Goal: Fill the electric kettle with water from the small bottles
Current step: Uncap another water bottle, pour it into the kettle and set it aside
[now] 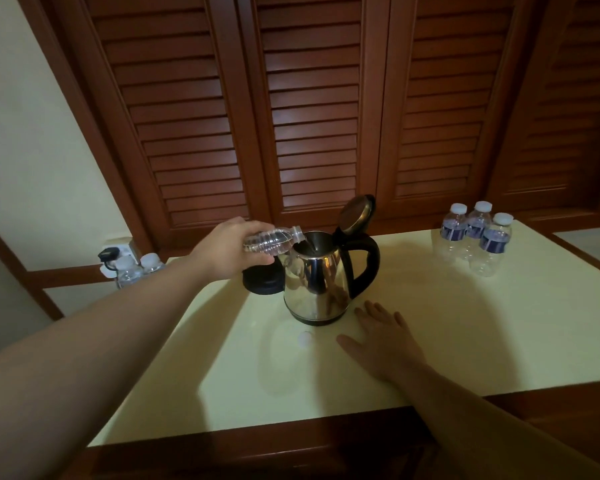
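Note:
A steel electric kettle [317, 282] with a black handle stands mid-table, its lid [355, 213] tipped open. My left hand [227, 251] grips a small clear bottle [274, 240] lying almost level, its open neck over the kettle's mouth, a thin stream of water running in. My right hand [383, 337] rests flat on the table just right of the kettle's foot, fingers apart, holding nothing. A white bottle cap [305, 338] lies in front of the kettle.
The kettle's black base [262, 282] sits behind-left of it. Three capped bottles [477, 237] stand at the table's far right corner. Two more bottles [137, 268] stand at the far left by a wall socket [118, 251]. Louvred wooden doors rise behind the cream table [465, 341].

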A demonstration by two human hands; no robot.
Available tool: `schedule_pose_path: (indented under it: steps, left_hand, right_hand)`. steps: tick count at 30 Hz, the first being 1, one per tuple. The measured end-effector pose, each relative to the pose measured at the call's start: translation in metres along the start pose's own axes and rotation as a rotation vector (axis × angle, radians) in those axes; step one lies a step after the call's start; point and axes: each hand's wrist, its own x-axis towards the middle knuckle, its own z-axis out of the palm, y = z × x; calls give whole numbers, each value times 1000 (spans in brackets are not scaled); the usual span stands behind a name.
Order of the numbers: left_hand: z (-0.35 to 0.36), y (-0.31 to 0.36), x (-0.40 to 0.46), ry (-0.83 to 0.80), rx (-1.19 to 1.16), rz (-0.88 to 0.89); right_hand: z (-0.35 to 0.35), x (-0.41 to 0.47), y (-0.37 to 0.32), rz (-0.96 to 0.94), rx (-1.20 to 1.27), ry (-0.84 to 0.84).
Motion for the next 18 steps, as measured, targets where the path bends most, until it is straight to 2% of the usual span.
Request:
schedule_pose_path:
  steps: [18]
  left_hand:
    - [-27,6,16,-98,179,54]
  right_hand:
    - [2,0,1,5,9,16]
